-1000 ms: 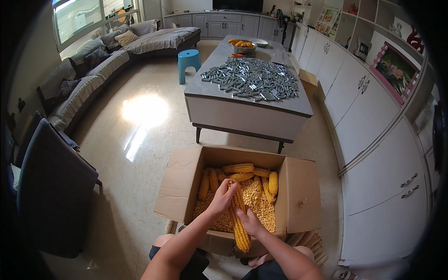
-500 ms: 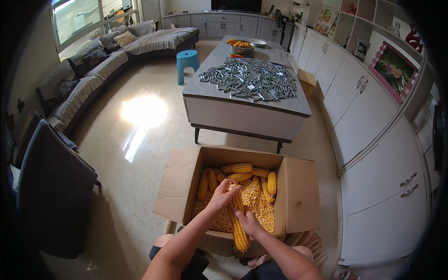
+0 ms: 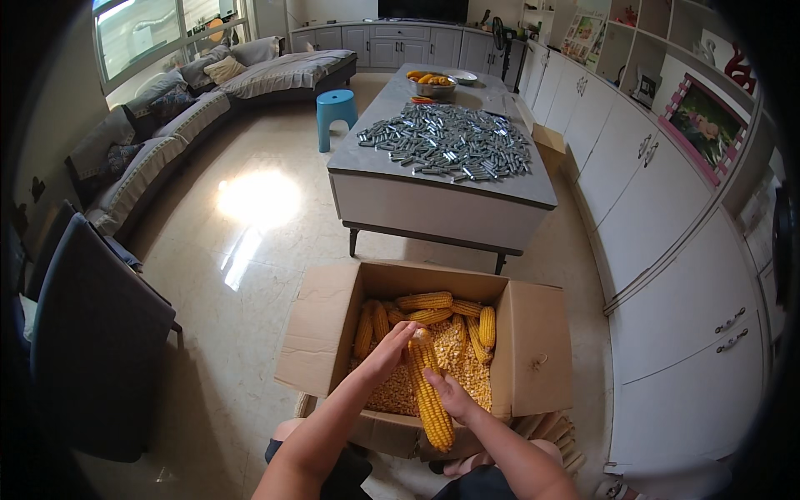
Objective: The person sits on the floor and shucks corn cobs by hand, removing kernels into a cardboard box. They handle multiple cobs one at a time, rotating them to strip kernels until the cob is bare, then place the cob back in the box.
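A yellow corn cob (image 3: 431, 400) is held tilted over the near side of an open cardboard box (image 3: 312, 331). Its far tip, gripped by my left hand (image 3: 392, 350), looks pale where kernels are gone. My right hand (image 3: 451, 395) closes round the cob's middle from the right, thumb along the kernels. The near end sticks out past the box's front edge. Loose corn kernels (image 3: 392, 392) cover the box's bottom, and several whole cobs (image 3: 425, 301) lie along its far wall and corners.
Beyond the box stands a grey-topped table (image 3: 350, 161) covered with many small metal cylinders (image 3: 450, 137) and a metal bowl of corn (image 3: 431, 82). A blue stool (image 3: 336, 108) is beside it. A dark chair (image 3: 96, 333) stands left; white cabinets (image 3: 675, 367) line the right. Bare cobs (image 3: 550, 429) lie beside the box.
My left hand has shifted slightly at the cob's tip, showing more of the pale end. The cob and my right hand have moved a little to the right.
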{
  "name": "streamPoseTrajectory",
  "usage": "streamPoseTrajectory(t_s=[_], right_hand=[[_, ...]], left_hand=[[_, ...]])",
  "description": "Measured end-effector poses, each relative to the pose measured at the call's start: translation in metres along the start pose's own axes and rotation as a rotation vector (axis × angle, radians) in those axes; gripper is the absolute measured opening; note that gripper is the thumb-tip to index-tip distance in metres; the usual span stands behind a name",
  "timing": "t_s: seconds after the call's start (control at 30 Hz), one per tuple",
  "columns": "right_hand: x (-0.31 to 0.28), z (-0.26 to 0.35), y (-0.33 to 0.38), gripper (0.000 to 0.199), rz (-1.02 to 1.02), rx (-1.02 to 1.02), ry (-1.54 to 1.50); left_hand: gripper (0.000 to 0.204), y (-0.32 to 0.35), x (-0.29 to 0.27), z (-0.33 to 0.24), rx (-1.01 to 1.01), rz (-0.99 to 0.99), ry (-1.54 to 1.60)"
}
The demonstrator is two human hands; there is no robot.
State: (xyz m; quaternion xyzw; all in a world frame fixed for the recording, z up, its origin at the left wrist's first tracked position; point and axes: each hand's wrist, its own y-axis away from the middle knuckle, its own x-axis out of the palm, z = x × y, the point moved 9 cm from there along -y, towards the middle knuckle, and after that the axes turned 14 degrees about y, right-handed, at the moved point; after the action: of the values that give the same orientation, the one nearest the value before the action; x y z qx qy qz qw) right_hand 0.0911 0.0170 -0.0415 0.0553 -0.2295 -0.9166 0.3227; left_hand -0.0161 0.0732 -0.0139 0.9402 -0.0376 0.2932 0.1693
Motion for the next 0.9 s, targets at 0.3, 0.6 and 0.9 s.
streamPoseTrajectory(t_s=[0.3,0.6,0.9], right_hand=[[-0.010,-0.002,-0.006,0.042,-0.160,-0.161,0.062],[0.004,0.000,0.000,0.044,-0.011,-0.010,-0.185],[0.015,-0.002,0.004,0.048,0.141,0.184,-0.489]], left_hand=[[0.025,-0.006,0.004,0.008,0.035,0.025,0.058],[0.031,-0.006,-0.006,0.010,-0.001,-0.126,0.255],[0.039,-0.010,-0.008,0.010,0.040,-0.102,0.117]])
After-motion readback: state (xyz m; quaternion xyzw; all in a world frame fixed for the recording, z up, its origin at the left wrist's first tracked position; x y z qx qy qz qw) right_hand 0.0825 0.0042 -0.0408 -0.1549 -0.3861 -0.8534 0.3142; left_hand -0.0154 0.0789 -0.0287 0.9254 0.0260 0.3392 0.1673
